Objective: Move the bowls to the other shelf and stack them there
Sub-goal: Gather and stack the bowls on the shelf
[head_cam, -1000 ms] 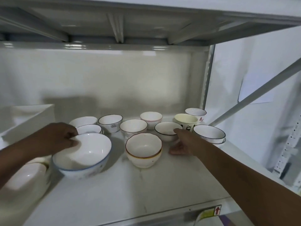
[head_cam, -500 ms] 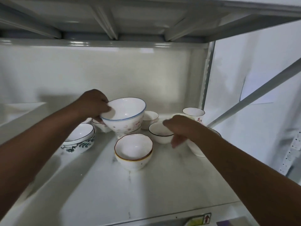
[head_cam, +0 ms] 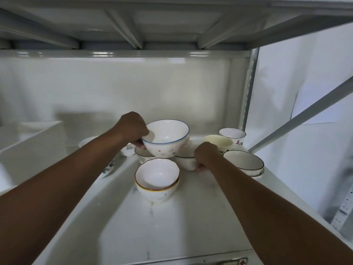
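Head view, the only one: L hand (head_cam: 131, 129) pinches the near-left rim of the blue-rim bowl (head_cam: 165, 137), thumb inside, fingers curled under, and the bowl is held up off the shelf (head_cam: 191, 222), tilted a bit toward the camera, above the other bowls at the back. R hand (head_cam: 205, 155) is curled round the right side of the black-rim bowl (head_cam: 186, 159), which looks to sit on the shelf just behind-right of the brown-rim bowl (head_cam: 157, 177); can't tell whether it's lifted at all. Brown-rim bowl stands alone, nearest the front, untouched. To the right, a wide dark-rim bowl (head_cam: 243, 161) seems to sit in another one beneath it; behind those a cream cup (head_cam: 218, 143) and a cup w/ red characters (head_cam: 232, 135). Left of the L arm a leaf-pattern bowl (head_cam: 108, 167) shows partly, more bowls hidden behind arm & hand. White tray (head_cam: 34, 138) at far left. Step in hand, I'd judge: pick-up, one bowl per hand, first one airborne, second being gripped. Nothing moved to the other shelf yet as far as this view shows; that shelf isn't in sight. Next move calls for a firm rim grip w/ R hand, a straight lift clear of neighbours, then both bowls drawn out under the shelf above w/o knocking the brown-rim one in front.
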A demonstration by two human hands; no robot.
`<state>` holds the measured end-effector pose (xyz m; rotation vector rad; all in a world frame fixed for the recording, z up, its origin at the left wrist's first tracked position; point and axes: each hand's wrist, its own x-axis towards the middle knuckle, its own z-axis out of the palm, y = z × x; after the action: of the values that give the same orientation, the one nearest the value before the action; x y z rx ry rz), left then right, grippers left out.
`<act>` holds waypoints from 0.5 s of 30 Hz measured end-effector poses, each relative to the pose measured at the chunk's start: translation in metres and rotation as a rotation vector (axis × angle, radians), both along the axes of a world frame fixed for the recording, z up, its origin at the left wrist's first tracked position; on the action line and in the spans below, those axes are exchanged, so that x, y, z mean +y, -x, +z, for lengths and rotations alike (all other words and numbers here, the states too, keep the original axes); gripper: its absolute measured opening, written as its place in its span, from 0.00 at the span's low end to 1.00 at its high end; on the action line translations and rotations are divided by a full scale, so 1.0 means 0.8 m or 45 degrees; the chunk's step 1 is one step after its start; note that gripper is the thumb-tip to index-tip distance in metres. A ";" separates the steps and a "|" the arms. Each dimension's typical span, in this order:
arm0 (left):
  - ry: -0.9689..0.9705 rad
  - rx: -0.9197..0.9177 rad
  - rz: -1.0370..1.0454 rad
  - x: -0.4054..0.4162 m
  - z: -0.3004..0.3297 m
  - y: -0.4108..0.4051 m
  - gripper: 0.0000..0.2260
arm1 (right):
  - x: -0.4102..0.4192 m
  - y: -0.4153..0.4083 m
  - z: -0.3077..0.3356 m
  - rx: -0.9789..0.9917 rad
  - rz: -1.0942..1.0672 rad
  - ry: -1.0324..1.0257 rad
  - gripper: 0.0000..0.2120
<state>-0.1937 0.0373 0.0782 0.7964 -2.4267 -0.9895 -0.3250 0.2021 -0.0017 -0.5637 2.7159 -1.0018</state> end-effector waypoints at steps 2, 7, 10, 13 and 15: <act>-0.022 0.014 0.017 -0.002 -0.001 0.005 0.08 | 0.007 0.013 0.023 -0.189 0.000 0.210 0.06; 0.008 -0.061 0.028 0.006 -0.001 0.019 0.06 | 0.032 0.050 0.075 -0.040 -0.046 0.343 0.15; 0.049 -0.100 -0.011 0.027 -0.007 0.042 0.07 | 0.048 0.069 0.104 0.005 -0.161 0.518 0.06; 0.204 -0.222 -0.030 0.049 -0.022 0.073 0.10 | 0.059 0.069 0.121 0.007 -0.195 0.547 0.08; 0.309 -0.236 -0.011 0.054 -0.039 0.093 0.10 | 0.061 0.070 0.122 -0.069 -0.096 0.499 0.09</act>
<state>-0.2679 0.0806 0.0468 0.8225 -2.6443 -0.6305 -0.3812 0.2511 0.0955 -0.4868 2.5187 -1.5611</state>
